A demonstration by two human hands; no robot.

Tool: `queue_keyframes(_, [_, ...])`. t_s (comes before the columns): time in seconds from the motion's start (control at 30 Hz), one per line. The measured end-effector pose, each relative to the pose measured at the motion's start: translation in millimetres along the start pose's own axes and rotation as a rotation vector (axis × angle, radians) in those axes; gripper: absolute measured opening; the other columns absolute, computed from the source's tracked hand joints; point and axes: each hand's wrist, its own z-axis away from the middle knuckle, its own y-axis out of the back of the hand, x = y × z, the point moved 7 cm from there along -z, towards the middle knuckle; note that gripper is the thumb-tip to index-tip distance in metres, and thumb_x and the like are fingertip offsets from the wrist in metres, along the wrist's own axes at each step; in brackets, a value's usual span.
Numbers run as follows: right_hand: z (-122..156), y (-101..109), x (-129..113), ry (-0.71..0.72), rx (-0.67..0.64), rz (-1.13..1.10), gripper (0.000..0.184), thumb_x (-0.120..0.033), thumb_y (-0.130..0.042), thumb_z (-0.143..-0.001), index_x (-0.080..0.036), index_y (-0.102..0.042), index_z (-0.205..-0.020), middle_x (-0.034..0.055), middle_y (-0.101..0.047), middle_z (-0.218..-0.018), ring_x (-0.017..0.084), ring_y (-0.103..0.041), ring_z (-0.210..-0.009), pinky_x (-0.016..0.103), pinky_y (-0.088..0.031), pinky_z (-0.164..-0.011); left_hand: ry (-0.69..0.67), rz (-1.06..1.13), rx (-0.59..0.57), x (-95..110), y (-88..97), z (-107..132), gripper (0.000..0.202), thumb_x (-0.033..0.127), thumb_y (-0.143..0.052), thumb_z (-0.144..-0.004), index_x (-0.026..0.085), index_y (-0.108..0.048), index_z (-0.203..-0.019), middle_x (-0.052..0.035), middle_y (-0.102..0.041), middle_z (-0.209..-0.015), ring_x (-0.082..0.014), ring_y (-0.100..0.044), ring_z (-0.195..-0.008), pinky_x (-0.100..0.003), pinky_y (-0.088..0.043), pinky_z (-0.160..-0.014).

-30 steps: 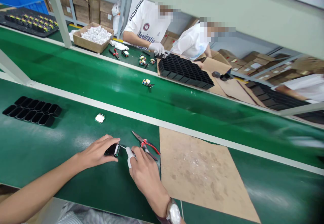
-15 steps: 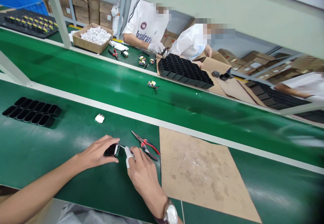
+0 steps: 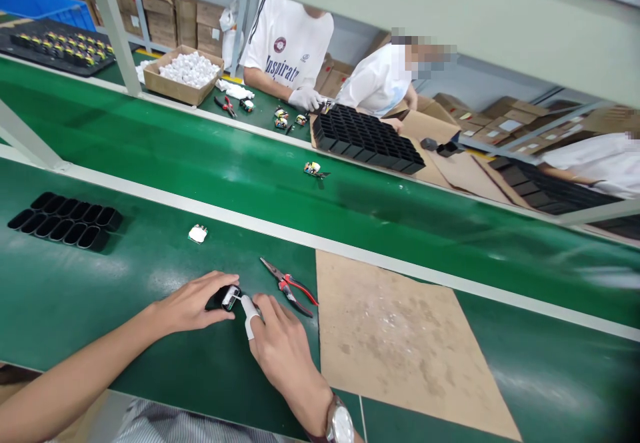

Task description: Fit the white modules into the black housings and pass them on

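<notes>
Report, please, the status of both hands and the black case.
Left hand gripping black case. Right hand holding thin tool at case's open end. Pliers near right hand, not blocking.

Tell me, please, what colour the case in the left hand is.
The case is black, best seen in the head view.

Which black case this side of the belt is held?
The case in the left hand, with white material showing at its end; the other cases stand in two rows.
</notes>
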Motion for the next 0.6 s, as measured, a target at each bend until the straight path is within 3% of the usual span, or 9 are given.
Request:
queue_keyframes(0.2, [2.8, 7.7, 9.3, -0.034, -0.02, 0.002, 0.024, 0.002, -0.054, -0.077, -0.021, -0.062, -0.081, 0.01, -0.066, -0.103, 0.022, -0.06, -0.081, 0.033, -0.053, -0.066, 0.031, 0.02, -0.056, 0.6, -1.0, 0.8, 0.063, 0.034, -0.066, -0.101, 0.034, -0.038, -0.157, -0.0072, -0.059, -0.153, -0.0269, -0.061, -0.138, -0.046, -0.052, -0.115])
queue_keyframes(0.33, [6.9, 7.8, 14.5, -0.054, -0.011, -0.053, 0.026, 0.003, -0.052, -0.074, -0.02, -0.062, -0.08, 0.0103, -0.066, -0.105, 0.021, -0.062, -0.081, 0.033, -0.053, -0.067, 0.029, 0.026, -0.076, 3.7, -0.6, 0.2, 0.059, 0.032, -0.059, -0.105, 0.035, -0.035, -0.159, -0.0044, -0.064, -0.147, -0.0244, -0.061, -0.138, -0.044, -0.052, -0.115])
queue_keyframes(0.47, [12.8, -6.1, 27.9, -0.126, 0.012, -0.096, 0.027, 0.002, -0.048, -0.082, -0.017, -0.066, -0.089, 0.0106, -0.067, -0.109, 0.02, -0.063, -0.078, 0.033, -0.054, -0.067, -0.031, 0.002, -0.021, 7.3, 3.3, -2.0, 0.045, 0.029, -0.061, -0.104, 0.028, -0.05, -0.148, -0.0086, -0.067, -0.138, -0.0247, -0.065, -0.129, -0.042, -0.056, -0.109])
queue_keyframes(0.6, [24.9, -31.0, 44.8, -0.227, 0.036, -0.1, 0.029, -0.003, -0.045, -0.094, -0.016, -0.07, -0.103, 0.0102, -0.068, -0.108, 0.019, -0.066, -0.078, 0.031, -0.054, -0.064, -0.219, -0.009, 0.039, 15.0, 6.0, -3.5, 0.028, 0.024, -0.065, -0.103, 0.021, -0.063, -0.131, -0.0117, -0.071, -0.124, -0.0255, -0.066, -0.12, -0.041, -0.057, -0.104])
